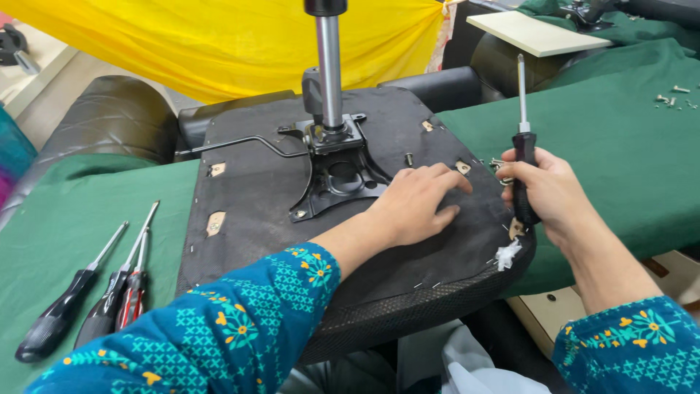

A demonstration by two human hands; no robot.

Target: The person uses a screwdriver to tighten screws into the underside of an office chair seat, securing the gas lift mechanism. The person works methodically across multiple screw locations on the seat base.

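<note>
Head view: right hand (pixel 548 191) clamped on upright screwdriver (pixel 522 138), tip up; left hand (pixel 415 203) flat, fingers spread, on upturned chair seat (pixel 248 241).

Work surface is a table draped in green cloth (pixel 627 157). Upturned black chair seat (pixel 255 219) lies flat on it at centre, front edge overhanging the near side. Three screwdrivers (pixel 95 292) lie side by side on the cloth at left, handles toward the viewer. Loose screws (pixel 672 98) scattered far right. A pale board (pixel 536 33) rests at the far right corner.
</note>
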